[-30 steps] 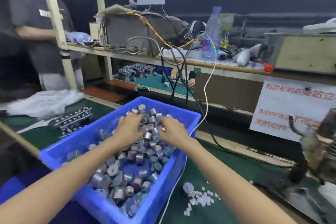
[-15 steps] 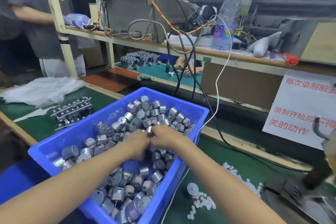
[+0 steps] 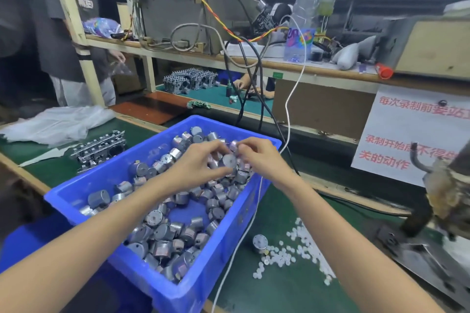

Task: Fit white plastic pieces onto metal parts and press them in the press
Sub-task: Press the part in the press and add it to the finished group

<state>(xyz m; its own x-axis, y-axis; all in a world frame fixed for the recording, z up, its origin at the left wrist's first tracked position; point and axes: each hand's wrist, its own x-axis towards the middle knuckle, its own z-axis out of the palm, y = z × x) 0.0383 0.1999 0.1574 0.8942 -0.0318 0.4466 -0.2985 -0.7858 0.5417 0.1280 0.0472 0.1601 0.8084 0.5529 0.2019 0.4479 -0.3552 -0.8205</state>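
Nearest me the white plastic pieces lie loose on the green surface by a lone part, so I'd pull just one out cleanly and bring it over there for capping. The blue bin is heaped with metal parts; over its far end the left hand and right hand both have a fingertip grip pinched on one metal part
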